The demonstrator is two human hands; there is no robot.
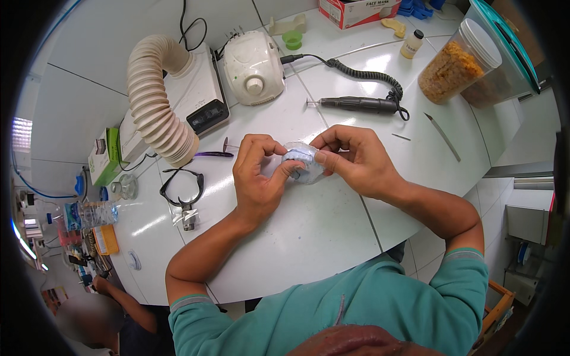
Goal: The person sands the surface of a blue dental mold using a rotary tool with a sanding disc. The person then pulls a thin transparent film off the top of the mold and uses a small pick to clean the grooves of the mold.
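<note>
Two bare hands, one small piece between them! At the centre of our dial, just above the white bench (267, 249), sits a pale-blue dental cast (306, 170) with a clear plastic sheet (295, 146) about it. From nine o'clock the left hand (258, 173) pinches it, thumb laid over the near side, forefinger bent at the upper edge. From three o'clock the right hand (360, 161) nips the sheet's rim, thumb on top, the other fingers curled behind; what those hidden tips touch, I cannot tell.

Good handling here, I'd judge, means the left hand bearing the solid cast while the right works close to the rim: short, even pressure, shifting round little by little, never one hard wrench that might crack plastic or chip an edge. Low over the bench is wise too, in case of a slip.

Out at half past one lies the black handpiece (359, 105); towards three, a thin metal blade (442, 137); at eleven, the white control unit (252, 68); and between eight and nine, dark-framed glasses (200, 188), all safely apart from the fingers.
</note>
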